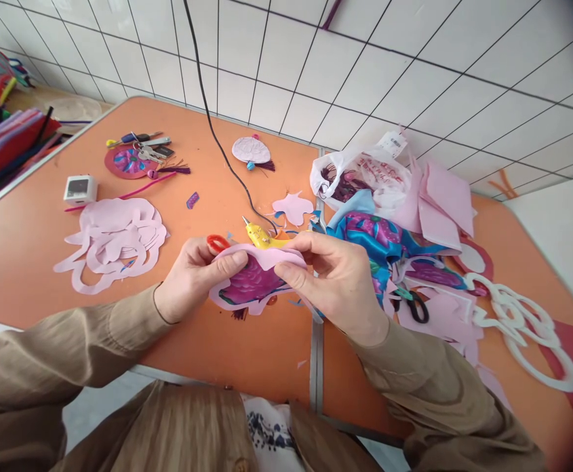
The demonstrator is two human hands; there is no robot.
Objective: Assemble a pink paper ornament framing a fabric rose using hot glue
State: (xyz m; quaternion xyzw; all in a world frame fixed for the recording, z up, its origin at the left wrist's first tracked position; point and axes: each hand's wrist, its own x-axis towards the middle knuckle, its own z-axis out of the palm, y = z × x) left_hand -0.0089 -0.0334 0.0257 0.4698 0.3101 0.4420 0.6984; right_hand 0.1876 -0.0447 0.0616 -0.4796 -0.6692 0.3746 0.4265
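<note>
Between my two hands is a pink foam cutout with a shiny purple flowered fabric piece on it. My left hand pinches its left end, thumb on top. Close to those fingers a red fuzzy loop sticks up; whether it is attached cannot be made out. My right hand grips the other end between thumb and fingers. Just behind the cutout lies a yellow glue gun, its nozzle pointing away to the left. A dark tassel shows below the cutout, partly hidden.
Pink scraps are heaped at left, by a small white box and keys. A black cord runs down to the glue gun. At right are a plastic bag, blue fabric, scissors and white rings.
</note>
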